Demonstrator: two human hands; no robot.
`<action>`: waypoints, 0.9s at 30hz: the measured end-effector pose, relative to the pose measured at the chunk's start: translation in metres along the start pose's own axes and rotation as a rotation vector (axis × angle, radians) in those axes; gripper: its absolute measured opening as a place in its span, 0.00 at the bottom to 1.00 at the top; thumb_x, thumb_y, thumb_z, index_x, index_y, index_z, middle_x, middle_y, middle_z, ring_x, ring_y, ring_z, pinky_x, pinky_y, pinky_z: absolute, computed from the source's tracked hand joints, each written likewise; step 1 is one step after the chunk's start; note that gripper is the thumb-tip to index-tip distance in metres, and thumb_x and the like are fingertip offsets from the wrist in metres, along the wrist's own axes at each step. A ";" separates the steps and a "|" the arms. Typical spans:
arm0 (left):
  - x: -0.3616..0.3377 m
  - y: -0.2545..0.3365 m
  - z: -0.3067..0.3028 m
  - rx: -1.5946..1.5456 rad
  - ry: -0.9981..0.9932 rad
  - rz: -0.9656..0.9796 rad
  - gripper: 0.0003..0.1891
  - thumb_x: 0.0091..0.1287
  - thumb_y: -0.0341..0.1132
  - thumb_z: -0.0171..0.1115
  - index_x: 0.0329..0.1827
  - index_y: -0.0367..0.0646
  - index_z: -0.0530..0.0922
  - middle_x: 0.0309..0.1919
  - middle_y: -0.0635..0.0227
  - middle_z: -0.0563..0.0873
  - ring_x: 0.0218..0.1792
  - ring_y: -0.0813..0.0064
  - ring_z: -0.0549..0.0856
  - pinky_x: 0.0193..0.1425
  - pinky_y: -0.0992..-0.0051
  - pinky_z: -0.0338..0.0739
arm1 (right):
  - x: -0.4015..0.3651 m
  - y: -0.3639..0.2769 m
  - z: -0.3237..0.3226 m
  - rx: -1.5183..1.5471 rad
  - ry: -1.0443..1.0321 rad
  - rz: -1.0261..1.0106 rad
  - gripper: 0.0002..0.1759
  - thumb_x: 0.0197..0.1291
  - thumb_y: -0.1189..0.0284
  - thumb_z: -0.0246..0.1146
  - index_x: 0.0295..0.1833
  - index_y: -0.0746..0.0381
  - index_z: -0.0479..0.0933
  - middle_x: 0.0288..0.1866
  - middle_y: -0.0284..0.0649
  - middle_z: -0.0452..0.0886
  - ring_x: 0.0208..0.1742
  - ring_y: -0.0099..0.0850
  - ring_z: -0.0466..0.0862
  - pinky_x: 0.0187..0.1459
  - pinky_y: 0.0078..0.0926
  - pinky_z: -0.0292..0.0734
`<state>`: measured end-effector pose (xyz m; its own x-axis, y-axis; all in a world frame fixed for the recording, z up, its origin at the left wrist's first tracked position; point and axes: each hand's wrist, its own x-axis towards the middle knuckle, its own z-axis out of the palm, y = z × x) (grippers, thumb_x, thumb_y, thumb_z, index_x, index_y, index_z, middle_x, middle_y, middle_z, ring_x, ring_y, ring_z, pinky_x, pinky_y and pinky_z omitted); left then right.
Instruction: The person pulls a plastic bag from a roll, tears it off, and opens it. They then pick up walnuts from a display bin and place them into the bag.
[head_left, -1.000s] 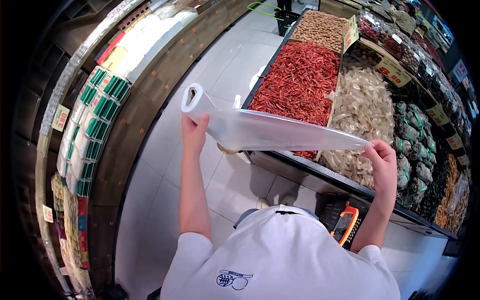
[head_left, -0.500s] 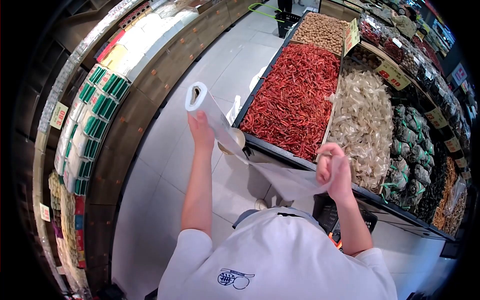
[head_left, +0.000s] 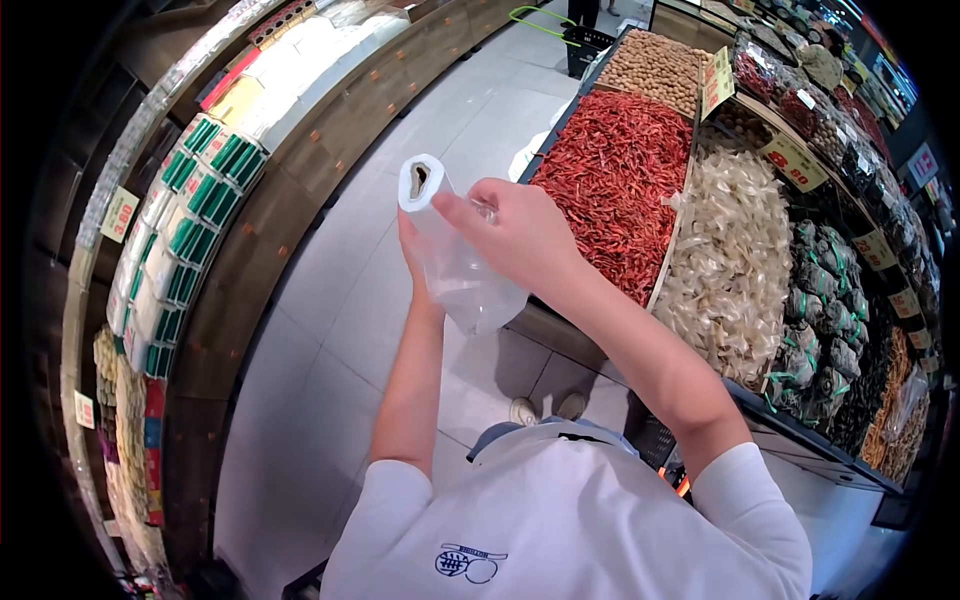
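Observation:
My left hand point(head_left: 411, 255) is closed round the far side of a roll of clear plastic bags point(head_left: 432, 235), held upright over the aisle with its hollow core facing up. Its fingers are mostly hidden behind the roll. My right hand point(head_left: 520, 230) reaches across to the roll's right side, fingers curled, thumb against the plastic near the top end. A loose length of the bag film point(head_left: 482, 303) bunches and hangs below that hand. Part of the film inside the right hand's grip is hidden.
On the right stands a display bin with dried red chilies point(head_left: 625, 180), walnuts point(head_left: 655, 65), pale dried pieces point(head_left: 725, 250) and dark bundles point(head_left: 825, 310). Shelving with green-and-white packs point(head_left: 190, 220) curves along the left. A black basket point(head_left: 588, 45) sits farther down the aisle.
My right hand has moved left and up from over the bin's front edge to the roll. The film that was stretched between the hands is now slack and gathered at the roll.

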<state>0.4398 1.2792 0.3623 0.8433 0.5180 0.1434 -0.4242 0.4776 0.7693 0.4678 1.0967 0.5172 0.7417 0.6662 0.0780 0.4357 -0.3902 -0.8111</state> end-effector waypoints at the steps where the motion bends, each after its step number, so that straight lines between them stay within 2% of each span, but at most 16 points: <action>1: -0.003 0.005 0.008 -0.343 -0.070 -0.139 0.18 0.80 0.42 0.52 0.67 0.44 0.72 0.55 0.66 0.82 0.53 0.70 0.84 0.55 0.70 0.82 | 0.005 0.003 0.006 -0.001 -0.005 -0.001 0.28 0.73 0.49 0.58 0.44 0.67 0.84 0.37 0.49 0.86 0.40 0.44 0.87 0.46 0.36 0.80; 2: -0.007 0.009 0.017 -0.345 -0.066 -0.137 0.18 0.80 0.42 0.52 0.67 0.44 0.72 0.55 0.66 0.82 0.53 0.70 0.84 0.55 0.70 0.82 | 0.010 0.010 0.016 -0.042 0.141 -0.131 0.24 0.70 0.53 0.62 0.45 0.67 0.84 0.37 0.49 0.87 0.38 0.44 0.88 0.43 0.35 0.80; 3: -0.014 0.020 0.039 -0.150 0.002 -0.020 0.20 0.81 0.45 0.50 0.67 0.44 0.72 0.54 0.66 0.82 0.53 0.71 0.84 0.55 0.70 0.82 | 0.014 0.017 0.025 -0.082 0.287 -0.262 0.20 0.68 0.58 0.66 0.45 0.67 0.85 0.38 0.49 0.87 0.37 0.44 0.88 0.40 0.34 0.81; 4: -0.018 0.026 0.048 0.045 0.071 0.097 0.21 0.82 0.48 0.47 0.67 0.44 0.72 0.54 0.66 0.82 0.54 0.71 0.85 0.55 0.70 0.83 | 0.017 0.022 0.028 -0.083 0.281 -0.263 0.20 0.68 0.58 0.66 0.45 0.67 0.85 0.38 0.49 0.87 0.37 0.44 0.88 0.40 0.34 0.81; 6: 0.000 0.008 0.010 -0.004 0.063 0.062 0.22 0.80 0.48 0.51 0.68 0.44 0.72 0.55 0.66 0.82 0.55 0.70 0.84 0.57 0.69 0.82 | 0.019 0.032 0.029 0.073 0.219 -0.354 0.11 0.63 0.68 0.70 0.44 0.66 0.85 0.38 0.47 0.87 0.35 0.39 0.88 0.40 0.31 0.81; 8: 0.004 0.003 -0.002 -0.051 0.050 0.024 0.23 0.78 0.47 0.55 0.69 0.43 0.71 0.56 0.66 0.82 0.56 0.70 0.84 0.59 0.67 0.81 | 0.016 0.037 0.027 0.142 0.194 -0.337 0.10 0.63 0.71 0.68 0.45 0.66 0.85 0.40 0.47 0.87 0.36 0.41 0.87 0.40 0.33 0.81; 10: -0.004 0.011 0.008 0.670 0.054 0.292 0.29 0.73 0.48 0.63 0.71 0.41 0.69 0.58 0.66 0.82 0.59 0.68 0.83 0.64 0.66 0.78 | 0.016 0.039 0.026 0.208 0.175 -0.322 0.08 0.63 0.74 0.67 0.45 0.67 0.84 0.43 0.46 0.87 0.38 0.44 0.87 0.40 0.35 0.81; 11: -0.010 0.018 0.012 0.669 0.054 0.291 0.29 0.73 0.48 0.63 0.71 0.41 0.69 0.58 0.66 0.82 0.59 0.68 0.83 0.64 0.66 0.78 | 0.015 0.040 0.026 0.249 0.156 -0.307 0.08 0.64 0.75 0.65 0.46 0.67 0.84 0.42 0.47 0.87 0.37 0.42 0.87 0.39 0.33 0.80; 13: -0.018 0.034 0.018 0.777 -0.071 0.251 0.37 0.68 0.49 0.68 0.75 0.40 0.65 0.63 0.64 0.79 0.63 0.67 0.80 0.68 0.68 0.74 | 0.016 0.042 0.025 0.289 0.141 -0.290 0.09 0.64 0.77 0.64 0.47 0.67 0.84 0.41 0.47 0.87 0.36 0.39 0.87 0.37 0.31 0.80; 14: -0.015 0.034 0.013 0.775 -0.075 0.249 0.37 0.68 0.49 0.68 0.75 0.40 0.65 0.63 0.64 0.79 0.63 0.67 0.80 0.68 0.68 0.74 | 0.016 0.042 0.023 0.325 0.092 -0.248 0.08 0.64 0.77 0.64 0.47 0.67 0.83 0.39 0.45 0.86 0.34 0.35 0.86 0.36 0.29 0.79; 16: -0.009 0.037 0.010 0.452 -0.172 0.386 0.40 0.70 0.49 0.66 0.80 0.40 0.60 0.69 0.62 0.76 0.67 0.67 0.77 0.71 0.67 0.71 | 0.016 0.039 0.018 0.361 0.044 -0.202 0.08 0.64 0.78 0.63 0.47 0.68 0.82 0.38 0.44 0.86 0.32 0.31 0.84 0.35 0.28 0.79; 17: -0.007 0.037 0.009 0.452 -0.171 0.383 0.40 0.70 0.49 0.66 0.80 0.40 0.60 0.69 0.62 0.76 0.67 0.67 0.77 0.71 0.67 0.71 | 0.016 0.036 0.018 0.439 0.000 -0.175 0.08 0.65 0.77 0.63 0.47 0.68 0.81 0.36 0.42 0.85 0.31 0.28 0.83 0.35 0.26 0.78; 19: -0.006 0.052 0.026 0.549 -0.241 0.516 0.43 0.71 0.51 0.66 0.82 0.41 0.57 0.72 0.60 0.72 0.69 0.66 0.75 0.74 0.66 0.68 | 0.020 0.038 0.024 0.517 -0.047 -0.149 0.07 0.65 0.77 0.63 0.46 0.68 0.80 0.35 0.40 0.84 0.30 0.24 0.82 0.35 0.24 0.78; 21: -0.005 0.053 0.029 0.560 -0.210 0.486 0.43 0.71 0.53 0.66 0.82 0.41 0.58 0.70 0.60 0.74 0.68 0.66 0.76 0.73 0.66 0.69 | 0.027 0.045 0.036 0.500 0.031 -0.293 0.09 0.66 0.73 0.65 0.45 0.68 0.79 0.33 0.38 0.83 0.31 0.21 0.81 0.35 0.22 0.77; 24: -0.009 0.052 0.035 0.492 -0.172 0.399 0.44 0.70 0.55 0.67 0.82 0.43 0.59 0.68 0.61 0.76 0.67 0.66 0.77 0.72 0.66 0.70 | 0.025 0.040 0.045 0.530 0.117 -0.377 0.13 0.64 0.68 0.70 0.45 0.68 0.79 0.33 0.38 0.83 0.30 0.20 0.79 0.34 0.21 0.75; 27: -0.008 0.048 0.033 0.408 -0.183 0.344 0.45 0.69 0.59 0.68 0.81 0.44 0.60 0.65 0.62 0.78 0.65 0.67 0.78 0.70 0.66 0.72 | 0.024 0.034 0.044 0.548 0.067 -0.307 0.14 0.65 0.68 0.71 0.45 0.68 0.80 0.34 0.37 0.84 0.31 0.20 0.79 0.35 0.21 0.75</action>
<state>0.4237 1.2747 0.4192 0.7379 0.4462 0.5063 -0.5536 -0.0289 0.8323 0.4772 1.1276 0.4661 0.6624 0.6480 0.3760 0.3224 0.2065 -0.9238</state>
